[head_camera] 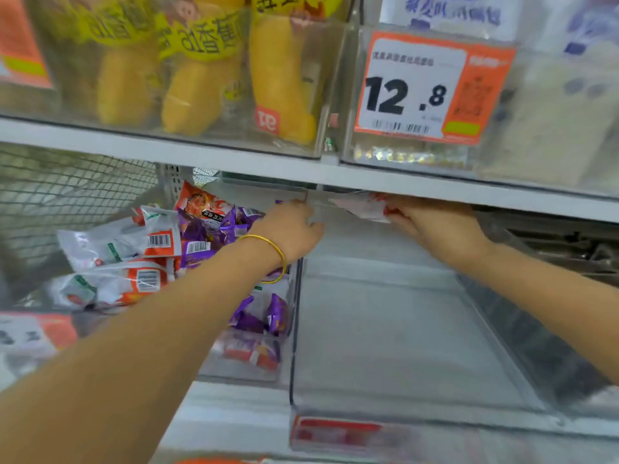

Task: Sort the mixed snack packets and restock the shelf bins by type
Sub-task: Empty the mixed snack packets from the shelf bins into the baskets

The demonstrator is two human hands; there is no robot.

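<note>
One white-and-red packet [363, 205] sits in our right hand [432, 222], fingers curled round its end, at the back of the clear bin [385, 329], just under the shelf edge [167, 152]. Our left hand [291, 229], with a gold bangle [274, 256] at the wrist, is curled at the bin's left wall; we cannot tell whether it grips anything. Left of that wall, purple packets [201, 229] and white-and-orange packets [134, 242] lie mixed. Above the shelf edge are yellow packets [201, 88] and a price tag [418, 92] reading 12.8.
</note>
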